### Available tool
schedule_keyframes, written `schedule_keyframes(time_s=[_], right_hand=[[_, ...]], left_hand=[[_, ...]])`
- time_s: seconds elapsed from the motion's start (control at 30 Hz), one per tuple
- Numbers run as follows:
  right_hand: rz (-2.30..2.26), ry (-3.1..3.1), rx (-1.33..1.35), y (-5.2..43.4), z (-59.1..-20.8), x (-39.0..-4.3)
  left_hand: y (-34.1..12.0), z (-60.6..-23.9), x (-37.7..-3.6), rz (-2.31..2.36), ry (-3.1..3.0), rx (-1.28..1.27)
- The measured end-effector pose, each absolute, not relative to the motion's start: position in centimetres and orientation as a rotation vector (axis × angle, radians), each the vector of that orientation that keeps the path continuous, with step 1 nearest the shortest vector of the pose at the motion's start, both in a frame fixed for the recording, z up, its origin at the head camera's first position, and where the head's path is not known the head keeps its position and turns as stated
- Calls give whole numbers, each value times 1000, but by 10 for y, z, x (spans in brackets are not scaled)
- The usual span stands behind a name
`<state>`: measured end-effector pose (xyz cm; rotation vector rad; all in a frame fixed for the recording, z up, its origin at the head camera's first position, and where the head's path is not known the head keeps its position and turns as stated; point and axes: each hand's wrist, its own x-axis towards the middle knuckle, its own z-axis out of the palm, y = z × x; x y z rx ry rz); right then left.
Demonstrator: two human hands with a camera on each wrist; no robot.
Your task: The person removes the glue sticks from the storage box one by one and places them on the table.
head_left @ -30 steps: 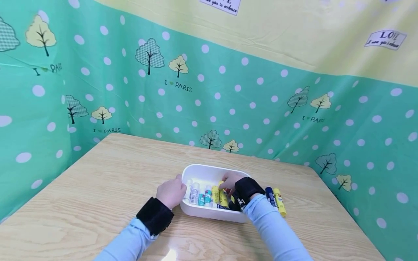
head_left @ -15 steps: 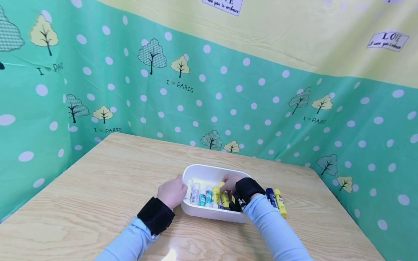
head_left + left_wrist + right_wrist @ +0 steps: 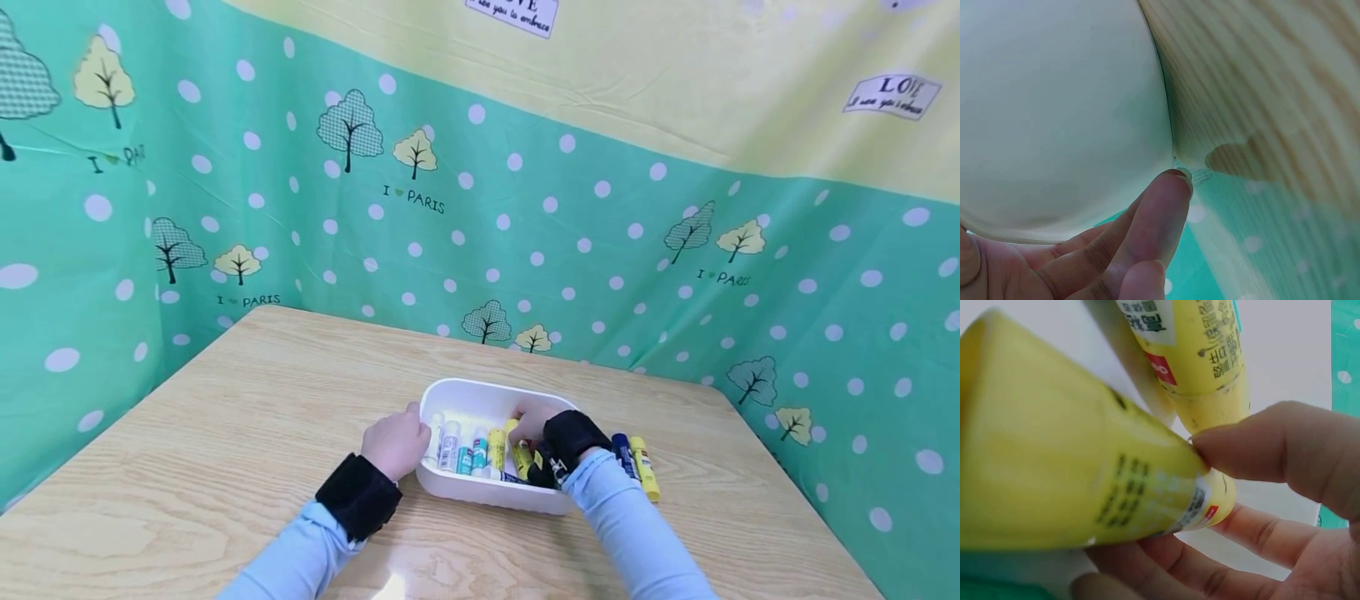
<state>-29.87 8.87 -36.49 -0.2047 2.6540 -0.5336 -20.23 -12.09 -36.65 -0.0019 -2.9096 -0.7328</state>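
Observation:
A white oval tray (image 3: 480, 397) sits on the wooden table (image 3: 247, 408) and holds several glue sticks lying in a row (image 3: 471, 447). My left hand (image 3: 395, 442) grips the tray's left wall (image 3: 1054, 112), its fingers curled under the rim. My right hand (image 3: 534, 422) reaches into the tray and pinches a yellow glue stick (image 3: 517, 450) (image 3: 1085, 481) between thumb and fingers (image 3: 1272, 450). A second yellow stick (image 3: 1204, 356) lies just beside it.
A dark blue stick (image 3: 622, 454) and a yellow stick (image 3: 645, 468) lie on the table right of the tray. Green dotted cloth walls (image 3: 525, 225) close in the table at the back and both sides.
My right hand has shifted slightly inside the tray with the yellow stick. The left hand stays on the tray's wall.

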Motion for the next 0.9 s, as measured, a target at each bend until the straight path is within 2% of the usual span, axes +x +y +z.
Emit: schedule_keyframes(time_s=[0.3, 0.9], right_hand=[[-542, 2647, -202, 89, -364, -298], [-745, 2600, -220, 80, -333, -272]], left_hand=[[-121, -368, -203, -736, -2907, -11], [-121, -369, -203, -713, -2897, -8]])
